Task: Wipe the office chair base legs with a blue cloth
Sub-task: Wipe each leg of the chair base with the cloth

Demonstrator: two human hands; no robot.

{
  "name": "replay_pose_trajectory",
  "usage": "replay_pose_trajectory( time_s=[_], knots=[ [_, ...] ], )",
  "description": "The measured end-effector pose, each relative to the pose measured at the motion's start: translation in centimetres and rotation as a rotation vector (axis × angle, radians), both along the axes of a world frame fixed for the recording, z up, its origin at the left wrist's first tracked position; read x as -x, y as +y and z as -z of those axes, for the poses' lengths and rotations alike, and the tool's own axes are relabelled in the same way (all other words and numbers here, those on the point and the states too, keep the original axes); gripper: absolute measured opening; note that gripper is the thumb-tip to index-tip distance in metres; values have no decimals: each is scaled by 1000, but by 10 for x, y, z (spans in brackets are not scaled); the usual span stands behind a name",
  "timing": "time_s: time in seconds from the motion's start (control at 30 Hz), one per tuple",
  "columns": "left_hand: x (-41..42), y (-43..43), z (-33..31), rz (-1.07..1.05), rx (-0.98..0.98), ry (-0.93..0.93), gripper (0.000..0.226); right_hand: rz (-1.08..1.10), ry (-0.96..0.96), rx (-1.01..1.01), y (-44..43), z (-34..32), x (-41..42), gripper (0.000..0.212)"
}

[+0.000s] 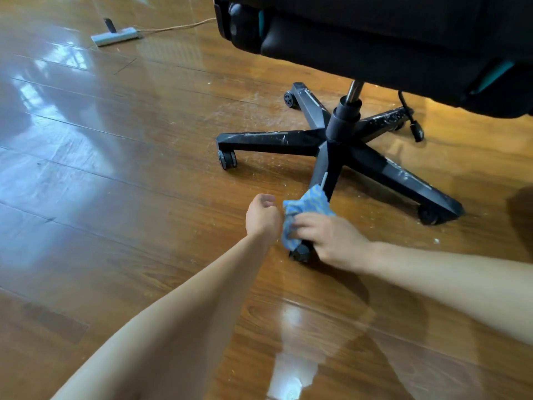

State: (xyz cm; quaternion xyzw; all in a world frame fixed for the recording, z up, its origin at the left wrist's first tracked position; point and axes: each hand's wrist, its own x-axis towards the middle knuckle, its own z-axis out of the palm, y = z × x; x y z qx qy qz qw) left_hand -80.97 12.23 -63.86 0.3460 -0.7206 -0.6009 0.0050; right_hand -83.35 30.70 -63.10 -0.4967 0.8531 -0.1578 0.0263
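A black five-legged chair base [340, 140] stands on the wooden floor under a black seat [389, 39]. The legs carry pale dusty streaks. A blue cloth [305, 209] is bunched over the outer end of the nearest leg, just above its caster [300, 252]. My right hand [331, 241] presses on the cloth and grips it against that leg. My left hand [264, 215] is curled in a loose fist just left of the cloth; whether it touches the cloth is unclear.
The glossy wood floor [115, 168] shows white dust specks around the base. A grey floor tool head [115, 36] with a cord lies at the far left. A black lever with a knob [416, 131] hangs beneath the seat on the right.
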Motion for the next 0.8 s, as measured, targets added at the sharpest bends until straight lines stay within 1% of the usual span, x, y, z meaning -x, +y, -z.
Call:
replay_pose_trajectory(
  time_s=[0.07, 0.13, 0.2, 0.27, 0.33, 0.37, 0.47, 0.53, 0.6, 0.7, 0.8],
  knots=[
    [6, 10, -2, 23, -10, -2, 44, -91, -37, 8, 10, 7, -13, 51],
    [10, 18, -3, 44, -27, -1, 46, -98, -19, -7, 13, 8, -2, 52],
    [11, 24, -2, 43, -53, 6, 44, 45, 10, 32, 12, 6, 24, 51],
    [11, 26, -2, 37, -49, 5, 40, 283, 24, 100, 9, 1, 50, 45],
    [12, 29, -1, 41, -37, -8, 35, 493, 33, 158, 3, 2, 59, 44],
    [12, 30, 0, 52, -39, -14, 34, 561, 15, 192, -2, 5, 53, 44],
    [23, 32, -1, 133, -43, -18, 37, 703, -145, 385, -10, 23, 11, 47],
    [34, 35, -3, 159, -46, -3, 41, 744, -256, 497, -5, 34, -24, 53],
    [42, 36, -5, 174, -41, -1, 43, 740, -345, 546, -2, 41, -50, 58],
    [47, 48, -4, 249, -31, 6, 43, 792, -411, 599, -10, 39, -44, 56],
    [45, 57, 0, 247, 23, 16, 43, 941, -489, 661, -25, 24, -4, 53]
  ],
)
